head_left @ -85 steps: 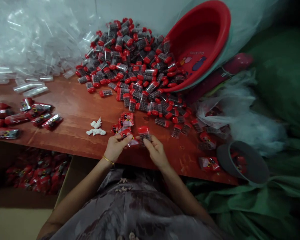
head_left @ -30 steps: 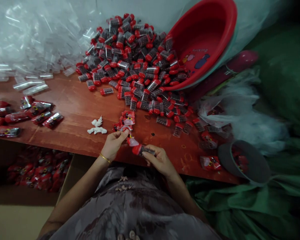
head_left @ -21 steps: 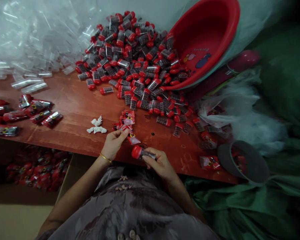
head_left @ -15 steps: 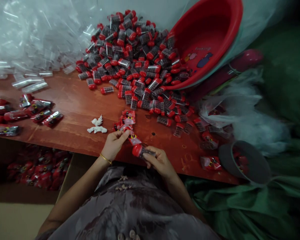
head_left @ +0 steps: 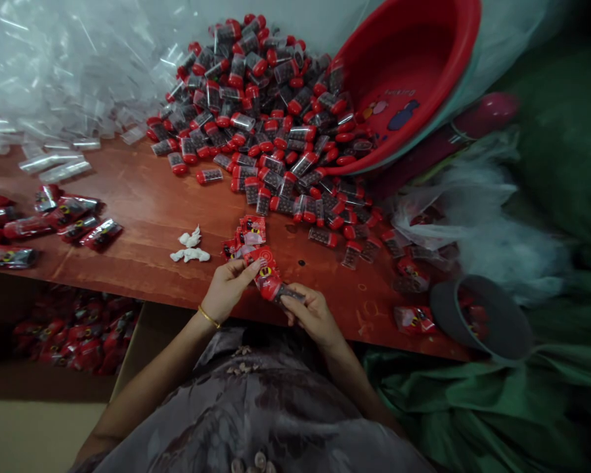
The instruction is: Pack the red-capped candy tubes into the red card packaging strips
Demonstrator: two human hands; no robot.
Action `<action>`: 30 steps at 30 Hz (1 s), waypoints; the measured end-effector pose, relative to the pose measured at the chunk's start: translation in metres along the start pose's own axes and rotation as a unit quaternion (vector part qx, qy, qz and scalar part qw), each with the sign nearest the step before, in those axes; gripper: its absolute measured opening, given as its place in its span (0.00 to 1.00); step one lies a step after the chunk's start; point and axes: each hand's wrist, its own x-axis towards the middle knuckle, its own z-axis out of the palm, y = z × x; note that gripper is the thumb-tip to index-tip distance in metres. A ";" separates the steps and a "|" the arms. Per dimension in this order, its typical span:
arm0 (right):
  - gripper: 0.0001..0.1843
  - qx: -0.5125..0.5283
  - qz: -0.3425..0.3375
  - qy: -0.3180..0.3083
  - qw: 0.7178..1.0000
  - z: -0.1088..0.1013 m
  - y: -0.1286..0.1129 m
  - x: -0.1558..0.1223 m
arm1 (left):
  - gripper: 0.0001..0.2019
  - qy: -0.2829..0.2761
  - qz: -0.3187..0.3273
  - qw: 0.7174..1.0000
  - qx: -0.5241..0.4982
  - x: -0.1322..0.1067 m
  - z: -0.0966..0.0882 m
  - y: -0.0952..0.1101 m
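Note:
My left hand (head_left: 232,284) is closed, pinching a red printed card (head_left: 266,266) with a yellow and black figure between thumb and fingers. In my right hand (head_left: 309,314) is a small clear tube with a red cap (head_left: 270,287), filled with dark pieces; the fingers wrap round its clear end. The tube's capped end meets the lower edge of the card, and I cannot tell whether one covers the other. Just beyond my left hand lies a small stack of red cards (head_left: 251,230). Crumpled white scraps (head_left: 190,255) rest to its left.
A large heap of red-capped tubes (head_left: 256,98) spreads from a tipped red basin (head_left: 398,85). Clear plastic sleeves (head_left: 69,79) pile at back left. Wrapped red packets (head_left: 73,213) lie left, with more in a box (head_left: 79,328) below. A grey tub (head_left: 497,322) stands right.
My left hand has drawn the red card away from the stack, to the right, against the tube's red cap. My right hand keeps hold of the tube nearly in place.

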 end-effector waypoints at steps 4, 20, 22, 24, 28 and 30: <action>0.16 -0.008 -0.013 0.018 1.000 0.001 0.002 0.001 | 0.18 -0.018 0.008 1.000 0.012 0.000 0.000 -0.003; 0.16 0.027 -0.067 0.114 0.991 0.025 0.016 0.008 | 0.18 0.020 -0.037 0.997 -0.069 -0.001 0.010 -0.015; 0.17 0.046 -0.061 0.111 0.991 0.029 0.016 0.009 | 0.20 0.018 -0.059 0.992 -0.106 0.000 0.013 -0.017; 0.17 0.051 -0.059 0.111 0.991 0.031 0.015 0.011 | 0.21 0.010 -0.064 0.991 -0.120 0.000 0.013 -0.019; 0.17 0.016 -0.080 0.137 0.987 0.029 0.018 0.012 | 0.19 0.037 -0.020 0.998 -0.050 0.000 0.011 -0.022; 0.17 0.001 -0.081 0.134 0.988 0.028 0.019 0.012 | 0.18 0.041 -0.006 0.999 -0.035 0.001 0.010 -0.020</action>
